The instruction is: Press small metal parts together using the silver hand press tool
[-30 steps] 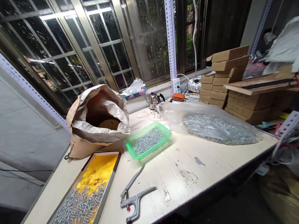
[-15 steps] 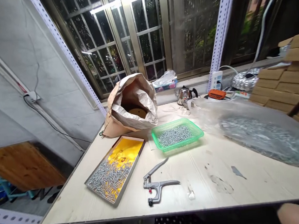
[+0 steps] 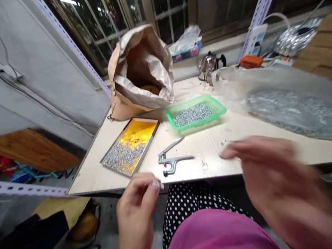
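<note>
The person sits at the near edge of a pale wood-grain table (image 3: 251, 126), with both hands lifted in front of the lap. The left hand (image 3: 136, 213) is below the table edge, its thumb and fingertips pressed together on a small silver ridged metal piece (image 3: 158, 184), which sticks out just past the fingers and in front of the table's rim. The right hand (image 3: 272, 173) is blurred; its fingers look stretched out toward the left and I can see nothing in it. It hovers over the table's near edge. On the table just beyond the left hand lies a grey metal hand press with long handles (image 3: 173, 162), flat and touched by neither hand. Farther back, a green plastic mesh basket (image 3: 225, 111) holds a heap of little silver pieces. To its left, a shallow yellow-bottomed tray (image 3: 115, 142) is partly covered with more of them. A crumpled brown paper sack (image 3: 141, 72) stands open behind the tray. A clear plastic bag of silver pieces (image 3: 292, 96) is spread along the right side, and a small steel kettle (image 3: 208, 63) sits near the window sill.
</note>
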`<state>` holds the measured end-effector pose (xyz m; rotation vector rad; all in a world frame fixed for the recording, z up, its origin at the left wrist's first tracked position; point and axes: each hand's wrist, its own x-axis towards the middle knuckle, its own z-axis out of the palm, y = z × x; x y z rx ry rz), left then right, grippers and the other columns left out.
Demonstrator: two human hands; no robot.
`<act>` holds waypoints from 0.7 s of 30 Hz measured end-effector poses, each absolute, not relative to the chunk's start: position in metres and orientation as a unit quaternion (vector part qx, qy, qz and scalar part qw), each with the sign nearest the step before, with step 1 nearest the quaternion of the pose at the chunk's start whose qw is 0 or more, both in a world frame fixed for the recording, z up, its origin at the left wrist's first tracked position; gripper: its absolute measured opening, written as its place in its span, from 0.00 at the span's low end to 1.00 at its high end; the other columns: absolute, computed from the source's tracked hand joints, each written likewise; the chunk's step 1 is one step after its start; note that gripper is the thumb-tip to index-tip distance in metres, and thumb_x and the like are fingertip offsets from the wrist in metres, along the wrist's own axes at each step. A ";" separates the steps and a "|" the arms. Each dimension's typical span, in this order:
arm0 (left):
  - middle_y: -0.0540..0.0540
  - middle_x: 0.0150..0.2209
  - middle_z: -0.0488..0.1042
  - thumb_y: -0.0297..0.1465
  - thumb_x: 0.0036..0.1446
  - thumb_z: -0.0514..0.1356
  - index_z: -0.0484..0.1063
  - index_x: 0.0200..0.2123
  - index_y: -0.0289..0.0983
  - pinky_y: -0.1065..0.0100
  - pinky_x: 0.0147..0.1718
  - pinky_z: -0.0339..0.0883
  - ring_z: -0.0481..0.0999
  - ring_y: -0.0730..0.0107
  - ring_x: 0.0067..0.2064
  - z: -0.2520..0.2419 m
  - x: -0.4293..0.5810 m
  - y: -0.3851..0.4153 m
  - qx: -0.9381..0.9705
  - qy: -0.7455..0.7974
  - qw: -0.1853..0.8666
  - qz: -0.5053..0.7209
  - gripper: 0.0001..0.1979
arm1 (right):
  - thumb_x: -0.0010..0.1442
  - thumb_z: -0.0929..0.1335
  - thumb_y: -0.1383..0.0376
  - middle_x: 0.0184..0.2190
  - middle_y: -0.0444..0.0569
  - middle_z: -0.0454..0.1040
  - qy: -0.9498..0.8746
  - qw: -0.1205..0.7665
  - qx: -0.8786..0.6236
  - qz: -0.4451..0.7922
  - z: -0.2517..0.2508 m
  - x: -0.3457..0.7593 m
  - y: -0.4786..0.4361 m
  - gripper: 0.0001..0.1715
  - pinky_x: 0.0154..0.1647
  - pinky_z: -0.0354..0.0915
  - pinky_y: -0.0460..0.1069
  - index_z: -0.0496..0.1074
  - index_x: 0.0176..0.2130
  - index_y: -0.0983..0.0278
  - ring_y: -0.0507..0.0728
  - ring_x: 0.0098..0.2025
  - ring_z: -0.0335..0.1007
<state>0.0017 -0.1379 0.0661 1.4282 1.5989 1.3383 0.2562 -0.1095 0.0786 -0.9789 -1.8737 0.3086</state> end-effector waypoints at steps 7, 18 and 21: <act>0.48 0.24 0.72 0.46 0.45 0.64 0.76 0.31 0.33 0.73 0.19 0.53 0.63 0.74 0.23 -0.007 -0.007 -0.053 0.487 0.668 0.443 0.348 0.20 | 0.68 0.59 0.65 0.47 0.55 0.68 -0.799 0.323 -0.483 0.152 -0.030 0.230 -0.050 0.20 0.48 0.70 0.56 0.67 0.57 0.61 0.59 0.47 0.69; 0.51 0.18 0.67 0.46 0.42 0.63 0.72 0.23 0.34 0.72 0.19 0.45 0.56 0.78 0.18 -0.036 -0.013 -0.016 0.512 0.696 0.446 0.235 0.19 | 0.65 0.62 0.70 0.42 0.53 0.70 -0.844 0.097 -0.520 0.090 -0.046 0.205 -0.019 0.13 0.42 0.65 0.50 0.70 0.48 0.65 0.58 0.45 0.67; 0.54 0.16 0.63 0.47 0.42 0.62 0.69 0.20 0.35 0.72 0.19 0.45 0.56 0.78 0.18 -0.037 -0.015 -0.016 0.523 0.698 0.440 0.213 0.20 | 0.66 0.61 0.70 0.40 0.51 0.69 -0.845 0.091 -0.521 0.079 -0.051 0.207 -0.017 0.12 0.38 0.62 0.48 0.71 0.45 0.64 0.57 0.42 0.66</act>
